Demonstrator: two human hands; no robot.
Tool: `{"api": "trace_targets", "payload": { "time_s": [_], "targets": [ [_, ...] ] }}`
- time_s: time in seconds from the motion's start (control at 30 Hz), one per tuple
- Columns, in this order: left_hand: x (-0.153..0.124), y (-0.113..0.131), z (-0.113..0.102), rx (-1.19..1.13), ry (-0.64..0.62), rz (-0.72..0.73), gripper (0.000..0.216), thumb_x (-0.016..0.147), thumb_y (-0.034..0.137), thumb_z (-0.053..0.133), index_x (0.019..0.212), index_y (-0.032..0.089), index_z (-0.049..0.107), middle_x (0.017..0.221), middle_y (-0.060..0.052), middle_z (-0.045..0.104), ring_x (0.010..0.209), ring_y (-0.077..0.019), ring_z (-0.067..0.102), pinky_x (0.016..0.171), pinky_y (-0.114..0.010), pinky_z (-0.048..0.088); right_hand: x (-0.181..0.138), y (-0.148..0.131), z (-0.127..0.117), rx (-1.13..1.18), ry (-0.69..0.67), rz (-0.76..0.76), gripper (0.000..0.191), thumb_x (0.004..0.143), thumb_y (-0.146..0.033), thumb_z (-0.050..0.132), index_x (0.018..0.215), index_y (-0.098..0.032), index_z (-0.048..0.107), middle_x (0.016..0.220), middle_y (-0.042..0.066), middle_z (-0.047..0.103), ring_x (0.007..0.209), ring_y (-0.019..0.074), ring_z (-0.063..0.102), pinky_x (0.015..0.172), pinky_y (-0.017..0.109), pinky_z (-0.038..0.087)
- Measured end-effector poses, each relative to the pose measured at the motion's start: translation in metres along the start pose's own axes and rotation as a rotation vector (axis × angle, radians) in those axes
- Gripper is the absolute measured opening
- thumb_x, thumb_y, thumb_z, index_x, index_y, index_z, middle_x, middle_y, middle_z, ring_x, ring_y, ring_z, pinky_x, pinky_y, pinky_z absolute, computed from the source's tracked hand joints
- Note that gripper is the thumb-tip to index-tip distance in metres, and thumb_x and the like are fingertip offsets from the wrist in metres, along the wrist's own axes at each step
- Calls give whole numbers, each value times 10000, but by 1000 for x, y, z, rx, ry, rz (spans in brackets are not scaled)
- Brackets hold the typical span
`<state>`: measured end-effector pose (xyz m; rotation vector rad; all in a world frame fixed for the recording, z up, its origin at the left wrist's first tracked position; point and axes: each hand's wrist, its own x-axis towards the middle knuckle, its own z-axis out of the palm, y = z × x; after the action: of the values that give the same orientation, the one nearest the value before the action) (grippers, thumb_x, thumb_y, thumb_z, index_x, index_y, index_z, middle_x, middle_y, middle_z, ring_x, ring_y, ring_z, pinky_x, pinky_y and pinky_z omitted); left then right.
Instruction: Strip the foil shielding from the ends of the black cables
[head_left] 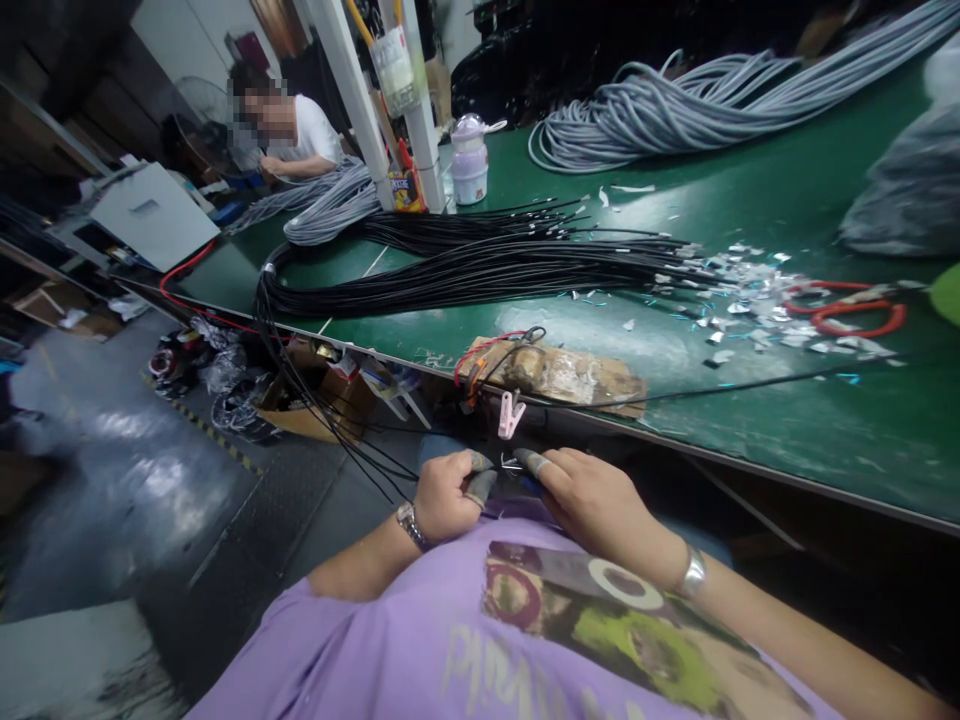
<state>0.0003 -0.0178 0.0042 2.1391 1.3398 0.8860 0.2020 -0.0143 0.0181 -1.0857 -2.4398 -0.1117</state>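
My left hand [450, 495] is closed in a pinch in front of my body, with grey covers on thumb and index finger. Several black cables [352, 440] hang from the table and run to behind this hand; its fingers close on a cable, mostly hidden by them. Thin pale wire ends [511, 462] show in the gap between my hands. My right hand [600, 500], also with a covered fingertip, has its bent fingers at these wire ends; its thumb is hidden. Just above hangs a pink clothes peg [511, 415] at the table edge.
A thick bundle of black cables [450, 278] lies on the green table [795, 420]. Red-handled scissors [859, 310] lie among foil scraps [739, 290]. Grey cable coils [675, 110], a lilac bottle [469, 160] and a taped cardboard piece [562, 375] are there too. A co-worker [300, 130] sits behind.
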Motion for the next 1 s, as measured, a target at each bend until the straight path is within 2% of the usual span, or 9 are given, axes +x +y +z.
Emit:
{"api": "trace_targets", "payload": {
  "time_s": [0.13, 0.33, 0.47, 0.63, 0.7, 0.8, 0.9, 1.0],
  "targets": [
    [1, 0, -1, -29, 6, -9, 122, 809, 226, 540, 744, 167, 626, 643, -35, 644, 566, -118, 558, 552, -223, 437, -3, 4, 3, 104, -22, 44, 194, 782, -64, 453, 781, -171, 615, 618, 50, 624, 582, 170, 562, 532, 266, 378],
    [5, 2, -5, -180, 6, -43, 126, 811, 265, 585, 793, 153, 640, 708, -48, 667, 629, -124, 593, 600, -223, 474, 0, 8, -1, 654, -44, 352, 188, 873, -320, 480, 858, -194, 620, 744, 37, 692, 631, 164, 619, 580, 257, 484],
    [20, 12, -18, -327, 49, -57, 224, 832, 356, 578, 789, 144, 635, 666, -34, 650, 576, -103, 569, 549, -203, 463, 10, 13, -13, 843, 16, 368, 237, 887, -377, 469, 819, -197, 609, 744, 29, 694, 638, 155, 622, 599, 248, 508],
    [66, 25, -43, -439, 162, -70, 330, 803, 483, 594, 820, 158, 645, 650, -29, 639, 578, -113, 557, 531, -223, 465, 27, 40, -32, 679, 114, 335, 295, 914, -408, 403, 790, -211, 585, 678, 33, 654, 585, 171, 589, 546, 276, 487],
    [86, 27, -48, -485, 163, -66, 343, 770, 498, 624, 797, 157, 639, 616, -12, 617, 543, -100, 532, 514, -220, 455, 36, 54, -40, 585, 112, 317, 272, 915, -390, 401, 873, -211, 602, 785, 61, 684, 686, 203, 625, 616, 311, 505],
    [114, 31, -44, -585, 83, -132, 354, 722, 489, 668, 777, 147, 596, 597, 4, 606, 503, -81, 525, 494, -205, 448, 47, 75, -48, 497, 107, 299, 253, 910, -346, 400, 940, -206, 609, 861, 77, 696, 752, 221, 637, 674, 337, 507],
    [138, 37, -33, -687, -64, -256, 390, 679, 491, 695, 777, 146, 542, 610, -10, 630, 476, -91, 557, 434, -188, 415, 58, 96, -48, 432, 144, 323, 256, 902, -362, 425, 881, -203, 625, 757, 54, 678, 663, 201, 608, 614, 312, 488],
    [162, 42, -22, -750, -133, -284, 402, 651, 479, 715, 738, 145, 508, 601, -15, 632, 451, -86, 552, 425, -182, 403, 69, 116, -45, 390, 183, 315, 266, 893, -386, 459, 857, -199, 645, 706, 41, 668, 629, 187, 591, 589, 296, 469]
  ]
}}
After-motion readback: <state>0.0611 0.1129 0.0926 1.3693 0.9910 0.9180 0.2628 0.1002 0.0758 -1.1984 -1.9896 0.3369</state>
